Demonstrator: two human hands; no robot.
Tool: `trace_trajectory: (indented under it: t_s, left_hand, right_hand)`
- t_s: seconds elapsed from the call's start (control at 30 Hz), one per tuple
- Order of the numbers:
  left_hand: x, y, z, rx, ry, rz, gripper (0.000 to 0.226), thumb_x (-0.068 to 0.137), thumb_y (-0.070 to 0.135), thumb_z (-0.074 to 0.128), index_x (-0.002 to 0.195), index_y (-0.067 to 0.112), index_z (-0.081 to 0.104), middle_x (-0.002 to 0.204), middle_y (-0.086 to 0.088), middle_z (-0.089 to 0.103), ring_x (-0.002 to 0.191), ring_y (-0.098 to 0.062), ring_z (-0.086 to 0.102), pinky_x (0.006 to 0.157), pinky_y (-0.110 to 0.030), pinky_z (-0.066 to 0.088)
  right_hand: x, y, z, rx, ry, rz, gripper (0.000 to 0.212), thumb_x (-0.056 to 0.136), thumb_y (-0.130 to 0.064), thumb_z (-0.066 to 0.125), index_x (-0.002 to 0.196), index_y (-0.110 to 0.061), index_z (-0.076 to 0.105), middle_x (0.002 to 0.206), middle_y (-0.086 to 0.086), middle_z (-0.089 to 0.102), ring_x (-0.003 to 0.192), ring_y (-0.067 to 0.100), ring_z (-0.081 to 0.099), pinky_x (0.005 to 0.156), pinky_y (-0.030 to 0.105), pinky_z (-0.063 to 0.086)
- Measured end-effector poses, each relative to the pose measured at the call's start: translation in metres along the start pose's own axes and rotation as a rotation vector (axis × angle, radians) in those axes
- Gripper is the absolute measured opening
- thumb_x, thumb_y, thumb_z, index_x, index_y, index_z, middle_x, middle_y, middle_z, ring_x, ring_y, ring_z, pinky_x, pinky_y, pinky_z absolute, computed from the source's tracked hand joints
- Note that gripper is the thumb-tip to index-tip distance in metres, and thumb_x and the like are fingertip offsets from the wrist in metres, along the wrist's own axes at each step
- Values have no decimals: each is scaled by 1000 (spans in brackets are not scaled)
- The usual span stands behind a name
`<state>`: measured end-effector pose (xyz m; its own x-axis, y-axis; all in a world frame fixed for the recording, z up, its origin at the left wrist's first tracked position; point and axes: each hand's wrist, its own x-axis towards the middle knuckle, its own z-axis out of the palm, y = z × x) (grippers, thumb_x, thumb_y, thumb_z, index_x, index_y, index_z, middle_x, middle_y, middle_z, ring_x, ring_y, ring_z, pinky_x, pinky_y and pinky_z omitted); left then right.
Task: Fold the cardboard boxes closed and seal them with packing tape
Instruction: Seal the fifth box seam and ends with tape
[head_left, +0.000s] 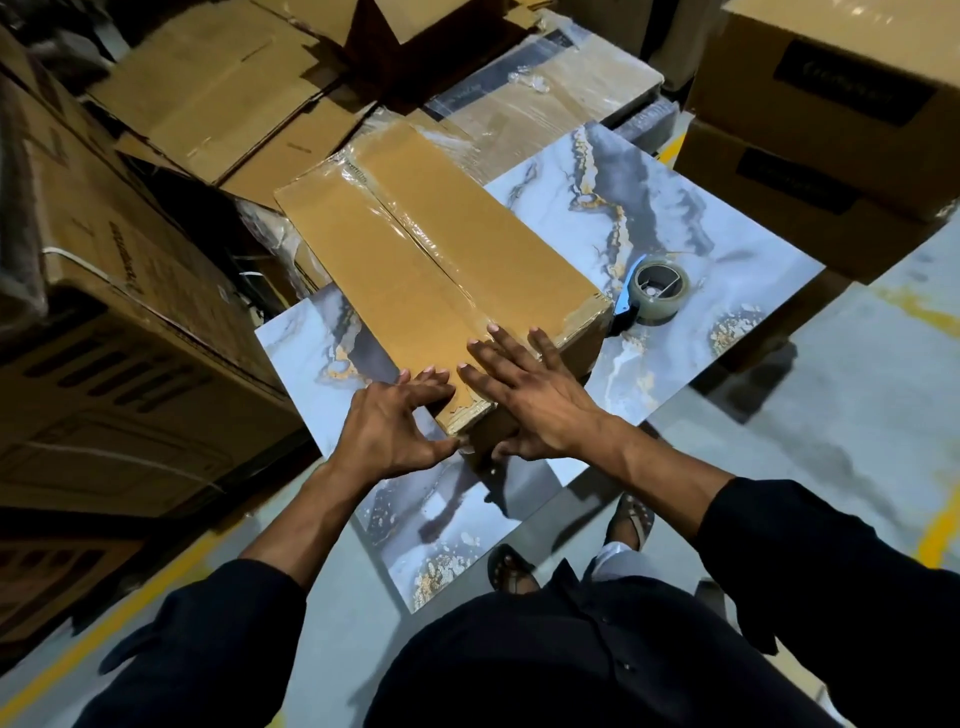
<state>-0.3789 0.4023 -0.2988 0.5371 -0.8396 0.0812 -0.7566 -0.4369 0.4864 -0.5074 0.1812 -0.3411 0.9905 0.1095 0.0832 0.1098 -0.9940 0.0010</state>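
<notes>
- Stacks of brown cartons (130, 291) filled the left and far sides of the view; two more cartons (810, 135) stood at the upper right.
- The table (717, 223), a marble-patterned slab in grey, white and gold, ran diagonally across the centre above a pale floor (857, 415) marked with yellow lines.
- The cardboard box (415, 249) lay on the table, long and closed, its two top flaps meeting along a centre seam. A clear strip of tape (431, 244) covered that seam end to end.
- The right hand (524, 400) rested flat on the near end of the box top, fingers straight and spread, fingertips over the taped seam; its thumb reached down the near end face.
- The left hand (395, 426) sat at the near left corner of the box, fingers splayed and slightly bent, fingertips touching the top edge, thumb against the end face. It enclosed nothing.
- Both hands were close together, one on each side of the near corner.
- The tape dispenser (654, 291), holding a clear roll, lay on the table just beside the right edge of the box, apart from both hands.
</notes>
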Motion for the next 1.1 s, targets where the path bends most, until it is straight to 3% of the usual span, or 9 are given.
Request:
trace_trajectory:
  t_s: [0.07, 0.2, 0.4, 0.67, 0.77, 0.83, 1.0, 1.1]
  left_hand:
    - [1, 8, -1, 47, -7, -52, 74, 64, 61, 75, 128, 25, 77, 140, 3, 66, 137, -23, 57, 113, -51, 50]
    - [-2, 19, 3, 93, 10, -105, 72, 62, 55, 73, 128, 27, 76, 140, 2, 66, 137, -26, 56, 110, -51, 52]
    - [-1, 19, 6, 112, 58, -76, 65, 67, 59, 73, 119, 20, 81, 130, -1, 72, 127, -18, 63, 112, -46, 50]
    - [-7, 13, 21, 108, 186, 5, 58, 77, 57, 68, 113, 13, 82, 125, -5, 75, 122, -14, 67, 108, -46, 53]
    - [-8, 8, 27, 175, 196, 46, 56, 83, 62, 70, 112, 15, 81, 127, -4, 74, 125, -15, 65, 106, -46, 55]
    - [-9, 7, 31, 206, 222, 59, 56, 87, 62, 69, 112, 14, 81, 127, -7, 74, 125, -18, 67, 106, -48, 56]
    - [-14, 6, 45, 273, 245, 123, 52, 97, 51, 65, 120, 6, 77, 130, -14, 73, 126, -26, 67, 108, -51, 54]
    - [-16, 10, 43, 63, 277, 34, 49, 98, 51, 65, 119, 9, 79, 130, -11, 72, 129, -20, 64, 117, -35, 45]
  right_hand:
    - [-2, -7, 5, -4, 6, 60, 132, 66, -94, 57, 166, -24, 9, 173, 11, -2, 158, 37, -15, 122, 67, -6]
    - [0, -23, 14, 1, 46, 176, 134, 65, -105, 37, 166, -23, 7, 173, 12, 0, 158, 38, -14, 122, 69, -3]
    - [5, -28, 27, -13, 206, 235, 126, 68, -79, 73, 165, -22, 16, 173, 12, 12, 158, 37, 2, 122, 64, -9]
    - [5, -31, 32, 9, 295, 254, 93, 88, -42, 61, 165, -24, 12, 171, 12, 18, 158, 36, 11, 123, 63, -4]
    - [3, -27, 31, 20, 257, 228, 106, 86, -78, 51, 164, -21, 9, 171, 11, 19, 158, 36, 14, 122, 65, 5]
    - [3, -26, 30, 8, 240, 231, 116, 81, -86, 52, 164, -18, 8, 171, 12, 19, 158, 35, 13, 123, 63, 3]
    - [4, -29, 36, -10, 292, 248, 119, 82, -57, 76, 165, -23, -2, 170, 10, 20, 158, 35, 15, 123, 65, 7]
    - [1, -26, 37, -26, 286, 220, 122, 80, -43, 82, 165, -27, -5, 169, 11, 14, 157, 34, 12, 123, 61, 0]
